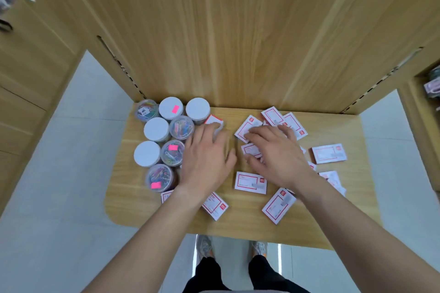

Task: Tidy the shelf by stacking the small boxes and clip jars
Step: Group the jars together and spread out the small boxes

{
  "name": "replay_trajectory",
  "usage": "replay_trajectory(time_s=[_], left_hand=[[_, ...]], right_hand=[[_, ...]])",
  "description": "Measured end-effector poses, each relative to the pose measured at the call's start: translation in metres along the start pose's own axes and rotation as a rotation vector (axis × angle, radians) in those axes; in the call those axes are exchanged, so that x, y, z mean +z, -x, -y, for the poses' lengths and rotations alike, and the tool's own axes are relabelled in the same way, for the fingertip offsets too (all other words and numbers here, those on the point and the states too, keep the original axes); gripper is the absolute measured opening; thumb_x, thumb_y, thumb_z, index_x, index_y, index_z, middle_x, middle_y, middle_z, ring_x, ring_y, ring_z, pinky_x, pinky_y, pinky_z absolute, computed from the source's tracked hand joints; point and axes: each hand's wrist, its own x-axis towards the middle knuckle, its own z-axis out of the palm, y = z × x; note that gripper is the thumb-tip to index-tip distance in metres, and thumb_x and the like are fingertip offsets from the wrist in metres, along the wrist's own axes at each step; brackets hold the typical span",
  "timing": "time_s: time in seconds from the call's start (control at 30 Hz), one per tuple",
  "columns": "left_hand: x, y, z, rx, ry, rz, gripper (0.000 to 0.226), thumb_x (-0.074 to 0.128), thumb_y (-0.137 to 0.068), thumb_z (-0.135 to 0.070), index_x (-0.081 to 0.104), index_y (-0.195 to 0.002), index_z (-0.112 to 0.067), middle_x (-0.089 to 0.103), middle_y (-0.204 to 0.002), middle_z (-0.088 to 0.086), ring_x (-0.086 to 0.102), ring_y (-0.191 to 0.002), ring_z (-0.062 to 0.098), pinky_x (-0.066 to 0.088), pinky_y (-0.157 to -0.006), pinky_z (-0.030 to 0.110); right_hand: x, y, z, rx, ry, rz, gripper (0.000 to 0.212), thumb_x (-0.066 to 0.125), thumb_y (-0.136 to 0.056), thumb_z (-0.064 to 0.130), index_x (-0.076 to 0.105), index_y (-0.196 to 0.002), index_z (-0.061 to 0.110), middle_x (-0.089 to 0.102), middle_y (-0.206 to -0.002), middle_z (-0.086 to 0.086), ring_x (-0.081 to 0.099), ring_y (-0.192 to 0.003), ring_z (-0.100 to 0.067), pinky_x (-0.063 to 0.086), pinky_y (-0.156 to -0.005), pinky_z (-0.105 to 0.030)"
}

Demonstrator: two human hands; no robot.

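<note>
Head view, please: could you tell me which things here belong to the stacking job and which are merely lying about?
Job: small boxes scattered on the shelf; clip jars clustered at its left.
Lying about: goods in the neighbouring cubby at right; the person's shoes on the floor.

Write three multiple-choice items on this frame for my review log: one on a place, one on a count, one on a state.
1. Where on the shelf do the clip jars stand?
A. left side
B. right side
C. front middle

2. How many jars show a white top?
A. two
B. four
C. seven

3. How do the small boxes lie?
A. in one neat stack
B. scattered loose
C. inside the jars

Key:
1 A: the jars cluster at the left.
2 B: four white tops show, and the other four jars show coloured clips through clear plastic.
3 B: the boxes lie spread at odd angles, mostly over the right half.
</note>
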Motion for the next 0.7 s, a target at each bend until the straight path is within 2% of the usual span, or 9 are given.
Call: replay_trajectory(time_s=[0.1, 0.17, 0.23, 0.33, 0.43, 0.53, 0.6, 0.7], left_hand=[[0.010, -0.011, -0.020, 0.127, 0.043, 0.114, 0.057, 0.053, -0.085, -0.052, 0.055, -0.135, -0.024, 0.051, -0.144, 0.002, 0.044, -0.132, 0.026, 0.030, -0.108, 0.040], [0.019, -0.017, -0.030, 0.159, 0.020, 0.204, 0.061, 0.051, -0.089, -0.056, 0.049, -0.143, -0.025, 0.044, -0.152, 0.003, 0.040, -0.137, 0.026, 0.024, -0.115, 0.042], [0.025, -0.021, -0.038, 0.152, 0.018, 0.242, 0.059, 0.052, -0.092, -0.055, 0.047, -0.144, -0.028, 0.040, -0.156, 0.002, 0.042, -0.136, 0.026, 0.025, -0.114, 0.044], [0.028, -0.029, -0.044, 0.154, 0.062, 0.273, 0.056, 0.056, -0.092, -0.052, 0.048, -0.143, -0.032, 0.037, -0.158, -0.002, 0.042, -0.136, 0.026, 0.029, -0.109, 0.041], [0.031, -0.039, -0.050, 0.203, 0.148, 0.348, 0.055, 0.056, -0.095, -0.046, 0.045, -0.147, -0.034, 0.027, -0.163, -0.004, 0.031, -0.146, 0.023, 0.029, -0.112, 0.039], [0.032, -0.046, -0.058, 0.229, 0.243, 0.438, 0.055, 0.054, -0.098, -0.044, 0.039, -0.151, -0.039, 0.017, -0.167, -0.006, 0.015, -0.153, 0.018, 0.020, -0.119, 0.033], [0.027, -0.046, -0.059, 0.212, 0.302, 0.447, 0.053, 0.057, -0.097, -0.042, 0.044, -0.148, -0.038, 0.021, -0.166, -0.004, 0.015, -0.153, 0.018, 0.017, -0.121, 0.031], [0.014, -0.027, -0.059, 0.187, 0.311, 0.296, 0.045, 0.066, -0.092, -0.037, 0.060, -0.136, -0.031, 0.044, -0.153, 0.000, 0.036, -0.143, 0.023, 0.030, -0.116, 0.037]], right_hand=[[-0.007, 0.027, -0.025, 0.119, -0.057, -0.128, 0.052, 0.054, -0.086, 0.044, 0.051, -0.136, 0.028, 0.050, -0.142, 0.002, 0.044, -0.128, -0.025, 0.035, -0.102, -0.044], [-0.010, 0.042, -0.042, 0.216, -0.058, -0.087, 0.060, 0.054, -0.087, 0.048, 0.045, -0.143, 0.026, 0.044, -0.148, 0.000, 0.041, -0.131, -0.027, 0.036, -0.102, -0.046], [-0.010, 0.052, -0.056, 0.268, -0.083, -0.024, 0.061, 0.052, -0.088, 0.052, 0.044, -0.144, 0.027, 0.042, -0.151, 0.001, 0.040, -0.134, -0.027, 0.035, -0.104, -0.048], [-0.012, 0.060, -0.071, 0.307, -0.109, -0.055, 0.061, 0.049, -0.089, 0.055, 0.044, -0.142, 0.026, 0.048, -0.145, 0.002, 0.044, -0.129, -0.028, 0.039, -0.102, -0.046], [-0.013, 0.062, -0.078, 0.346, -0.120, -0.099, 0.065, 0.043, -0.090, 0.057, 0.037, -0.147, 0.026, 0.045, -0.146, -0.002, 0.043, -0.129, -0.029, 0.040, -0.101, -0.046], [-0.013, 0.059, -0.078, 0.300, -0.110, -0.057, 0.067, 0.033, -0.091, 0.062, 0.031, -0.151, 0.031, 0.038, -0.153, 0.000, 0.037, -0.134, -0.028, 0.033, -0.106, -0.046], [-0.015, 0.055, -0.080, 0.284, -0.066, -0.004, 0.068, 0.027, -0.090, 0.066, 0.031, -0.151, 0.035, 0.033, -0.157, 0.002, 0.032, -0.138, -0.026, 0.027, -0.109, -0.046], [-0.024, 0.058, -0.085, 0.317, -0.078, -0.025, 0.067, 0.031, -0.089, 0.065, 0.034, -0.149, 0.034, 0.034, -0.156, 0.002, 0.030, -0.139, -0.027, 0.025, -0.110, -0.047]])
